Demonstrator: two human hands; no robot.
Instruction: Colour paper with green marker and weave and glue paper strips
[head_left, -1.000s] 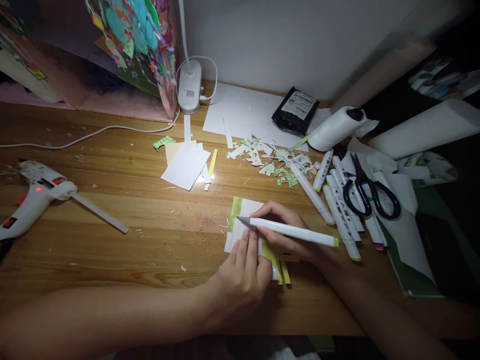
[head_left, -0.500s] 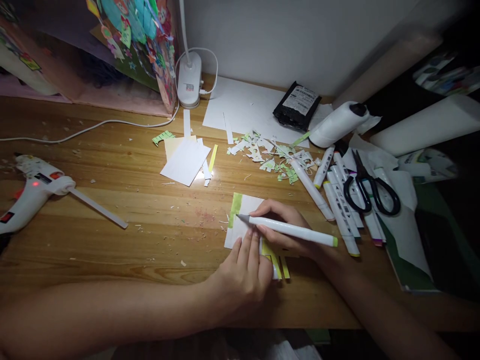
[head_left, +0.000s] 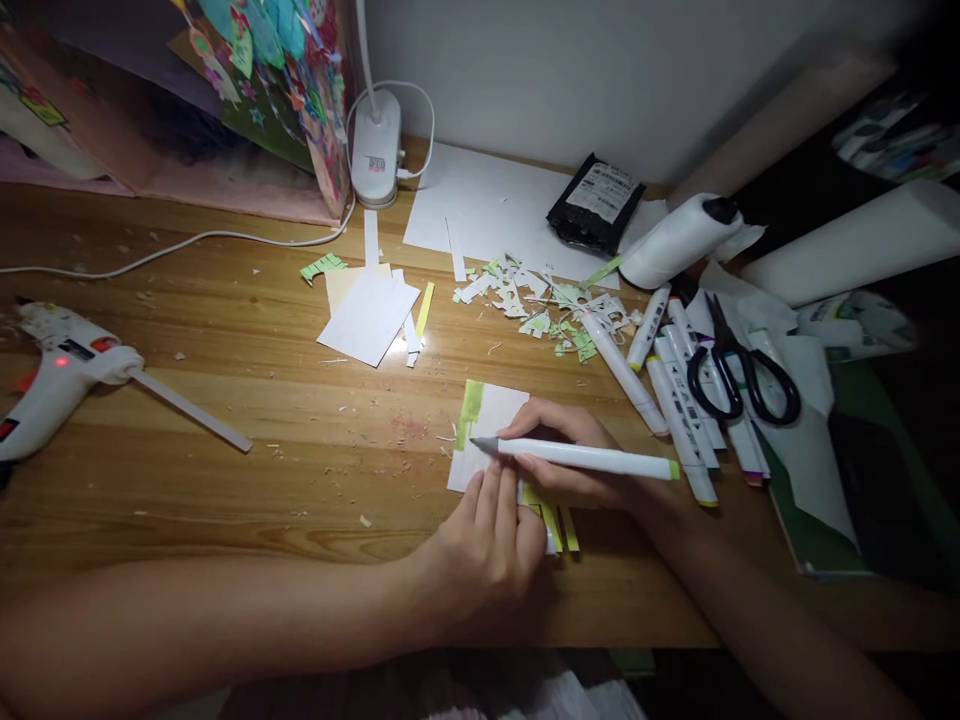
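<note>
A white marker (head_left: 585, 455) with a light green end lies in the grip of my right hand (head_left: 566, 450), its grey tip at the paper's left side. The white paper (head_left: 499, 405) has a light green band (head_left: 470, 405) along its upper left edge. My left hand (head_left: 487, 530) rests on the lower part of this paper, fingertips just below the marker; its fingers are close together and press the sheet down. Yellow strips (head_left: 571, 530) and something white and shiny poke out beside and under my left hand, partly hidden.
A glue gun (head_left: 67, 370) lies at the left. Cut scraps (head_left: 525, 295), a black packet (head_left: 595, 205) and loose cards (head_left: 369, 320) lie further back. Several markers (head_left: 681, 430) and scissors (head_left: 739, 370) are at the right, near a white roll (head_left: 679, 243).
The marker's tip has moved slightly left and down, and the green area on the paper has changed a little near it. The view has shifted slightly. My left hand still presses the paper.
</note>
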